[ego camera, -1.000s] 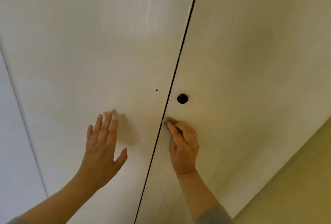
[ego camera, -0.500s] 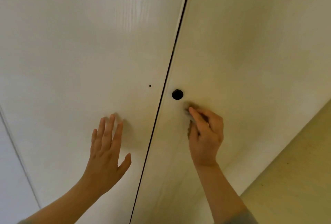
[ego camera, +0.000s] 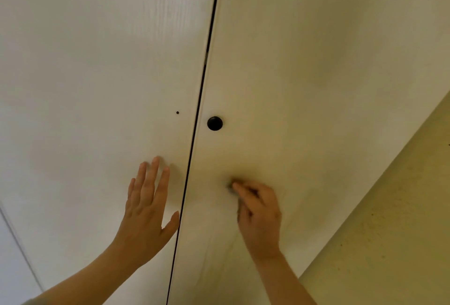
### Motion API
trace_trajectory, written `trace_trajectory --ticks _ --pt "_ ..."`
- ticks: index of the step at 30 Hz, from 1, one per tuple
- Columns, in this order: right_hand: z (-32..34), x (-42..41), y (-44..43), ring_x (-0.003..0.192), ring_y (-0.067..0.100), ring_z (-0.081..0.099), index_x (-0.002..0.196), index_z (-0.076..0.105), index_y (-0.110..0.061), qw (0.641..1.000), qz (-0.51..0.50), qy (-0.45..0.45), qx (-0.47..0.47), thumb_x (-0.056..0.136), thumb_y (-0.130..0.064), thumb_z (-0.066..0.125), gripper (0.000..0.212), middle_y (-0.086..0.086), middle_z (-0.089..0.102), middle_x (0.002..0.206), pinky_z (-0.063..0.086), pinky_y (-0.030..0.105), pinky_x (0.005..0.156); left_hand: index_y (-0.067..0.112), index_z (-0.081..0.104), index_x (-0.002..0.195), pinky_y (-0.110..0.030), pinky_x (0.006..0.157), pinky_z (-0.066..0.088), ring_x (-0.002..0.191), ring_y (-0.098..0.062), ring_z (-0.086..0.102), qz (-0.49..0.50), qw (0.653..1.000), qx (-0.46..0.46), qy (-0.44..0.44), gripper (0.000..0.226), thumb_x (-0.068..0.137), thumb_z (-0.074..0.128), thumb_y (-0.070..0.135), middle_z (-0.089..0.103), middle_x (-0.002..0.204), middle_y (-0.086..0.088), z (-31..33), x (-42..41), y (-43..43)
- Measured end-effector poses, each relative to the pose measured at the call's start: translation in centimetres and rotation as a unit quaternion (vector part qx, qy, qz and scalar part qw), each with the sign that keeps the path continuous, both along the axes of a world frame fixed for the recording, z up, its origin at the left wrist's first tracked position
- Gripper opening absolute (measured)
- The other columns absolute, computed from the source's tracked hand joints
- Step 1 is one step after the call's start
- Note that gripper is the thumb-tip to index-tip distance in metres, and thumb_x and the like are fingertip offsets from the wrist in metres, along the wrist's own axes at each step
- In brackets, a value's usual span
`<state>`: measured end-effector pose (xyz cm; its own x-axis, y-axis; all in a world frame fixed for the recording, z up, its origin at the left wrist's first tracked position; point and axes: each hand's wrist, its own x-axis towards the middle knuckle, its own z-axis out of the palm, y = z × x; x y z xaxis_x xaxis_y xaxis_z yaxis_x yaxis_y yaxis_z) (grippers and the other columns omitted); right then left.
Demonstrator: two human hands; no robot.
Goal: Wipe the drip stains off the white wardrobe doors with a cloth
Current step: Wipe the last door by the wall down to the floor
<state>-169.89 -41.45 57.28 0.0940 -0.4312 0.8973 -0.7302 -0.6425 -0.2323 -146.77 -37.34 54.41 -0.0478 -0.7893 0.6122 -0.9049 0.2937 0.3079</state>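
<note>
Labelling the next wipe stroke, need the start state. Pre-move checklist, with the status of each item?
1. Cloth gripped: right hand pinches the small grey cloth. Ok.
2. Cloth on surface: it looks pressed against the right white wardrobe door. Ok.
3. Brace: left hand lies flat, fingers straight, on the left white wardrobe door. Ok.
4. Knob clearance: the cloth sits below the round black knob, apart from it. Ok.
5. Stains cleared: faint streaks run below the right hand, either stain or grain. Cannot tell.
</note>
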Motion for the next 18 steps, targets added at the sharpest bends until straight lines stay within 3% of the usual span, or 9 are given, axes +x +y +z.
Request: trace_trajectory --ticks 4,7,9,10,11,14,18 --pt "5.5 -2.3 -2.7 0.096 0.024 0.056 0.108 0.075 -0.004 0.992 -0.07 -0.05 -0.093 0.088 0.008 0.063 0.025 0.009 0.061 0.105 0.044 0.018 0.089 0.009 0.007 0.158 -0.065 0.112 0.025 0.152 -0.038 0.0 -0.007 1.0 -0.006 0.003 0.086 0.088 0.043 0.044 0.001 0.165 -0.015 0.4 -2.1 -0.6" --pt "3.5 -1.9 -3.6 0.098 0.021 0.055 0.106 0.075 -0.007 0.993 -0.049 -0.015 -0.105 0.098 -0.005 0.055 0.022 0.001 0.055 0.109 0.045 0.022 0.09 0.009 0.008 0.158 -0.063 0.112 0.025 0.151 -0.04 -0.002 0.008 1.0 -0.002 0.01 0.087 0.086 0.043 0.044 -0.001 0.165 -0.014 0.5 -3.1 -0.9" --pt "-0.7 -1.9 -2.9 0.098 0.007 0.056 0.1 0.077 -0.027 0.997 -0.033 0.025 -0.063 0.104 -0.027 0.049 0.029 -0.014 0.057 0.106 0.044 0.016 0.09 0.008 0.011 0.157 -0.065 0.111 0.026 0.151 -0.042 -0.002 0.018 1.0 0.002 0.008 0.088 0.084 0.043 0.044 0.0 0.165 -0.015 0.4 -3.3 -1.1" --pt "-3.3 -2.1 -2.1 0.098 0.0 0.056 0.096 0.074 -0.041 0.999 0.0 0.044 -0.003 0.103 -0.032 0.051 0.026 -0.02 0.059 0.105 0.046 0.017 0.088 0.007 0.012 0.157 -0.066 0.111 0.027 0.15 -0.042 -0.002 0.021 1.0 0.003 0.005 0.088 0.084 0.043 0.044 0.0 0.165 -0.016 0.3 -3.3 -1.1" --pt "-5.8 -2.4 -1.4 0.097 -0.001 0.058 0.094 0.071 -0.043 0.997 0.017 0.062 0.043 0.1 -0.027 0.057 0.023 -0.022 0.059 0.104 0.051 0.022 0.086 0.008 0.012 0.157 -0.067 0.11 0.028 0.15 -0.043 -0.001 0.023 1.0 0.004 0.0 0.088 0.084 0.043 0.044 0.0 0.165 -0.016 0.2 -3.3 -1.2" --pt "-9.5 -3.5 -0.2 0.093 0.007 0.059 0.093 0.075 -0.024 0.992 0.018 0.098 0.083 0.087 -0.011 0.062 0.02 -0.016 0.056 0.1 0.056 0.026 0.074 0.01 0.01 0.158 -0.068 0.109 0.028 0.15 -0.042 -0.002 0.023 1.0 0.004 -0.004 0.089 0.084 0.042 0.046 -0.001 0.165 -0.016 0.2 -3.4 -1.1" --pt "-2.9 -4.4 -0.6 0.094 0.016 0.056 0.103 0.077 -0.015 0.999 -0.008 0.018 0.033 0.078 0.003 0.068 0.031 0.001 0.062 0.101 0.043 0.012 0.085 0.011 0.008 0.158 -0.068 0.109 0.027 0.151 -0.04 -0.004 0.023 1.0 0.002 -0.005 0.089 0.084 0.042 0.046 -0.002 0.165 -0.014 -0.1 -3.7 -0.9"
